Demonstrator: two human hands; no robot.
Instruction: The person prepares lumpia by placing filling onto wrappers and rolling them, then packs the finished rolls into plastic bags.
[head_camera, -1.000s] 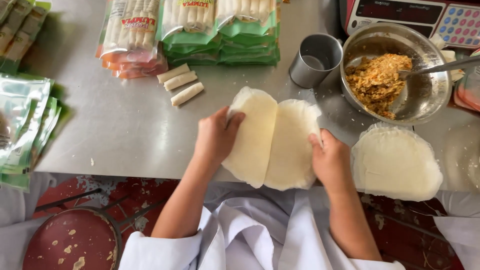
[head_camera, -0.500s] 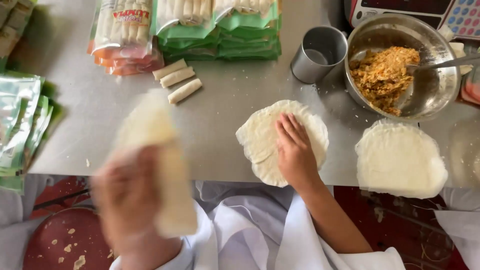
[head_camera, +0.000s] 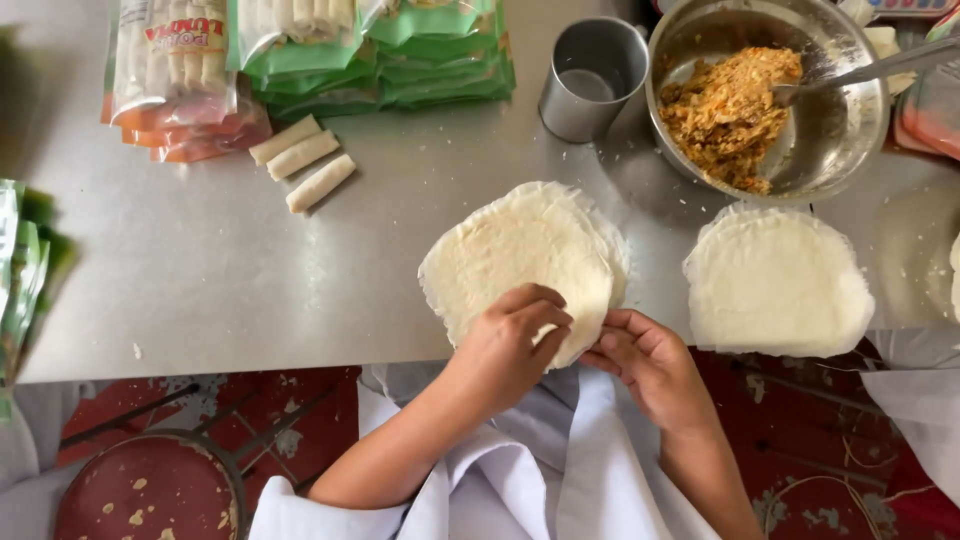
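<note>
A round stack of thin pale wrappers (head_camera: 520, 260) lies on the steel table (head_camera: 200, 280) at its front edge. My left hand (head_camera: 510, 345) rests on the near edge of the stack, fingers curled and pinching the top sheet. My right hand (head_camera: 645, 365) touches the same edge from the right, its fingertips at the rim of the wrappers. A second stack of wrappers (head_camera: 775, 280) lies to the right. Behind it stands a metal bowl (head_camera: 850, 110) of orange-brown filling (head_camera: 730, 110) with a spoon (head_camera: 870, 70) in it.
A steel cup (head_camera: 590, 80) stands left of the bowl. Three rolled spring rolls (head_camera: 300, 160) lie at the back left, beside stacked packets of rolls (head_camera: 300, 60). Green pouches (head_camera: 20, 270) sit at the left edge. A round red stool (head_camera: 140, 490) is below the table.
My left hand lifted a sheet off to the left and has come back to the stack. Both hands now meet at the near edge of the wrappers.
</note>
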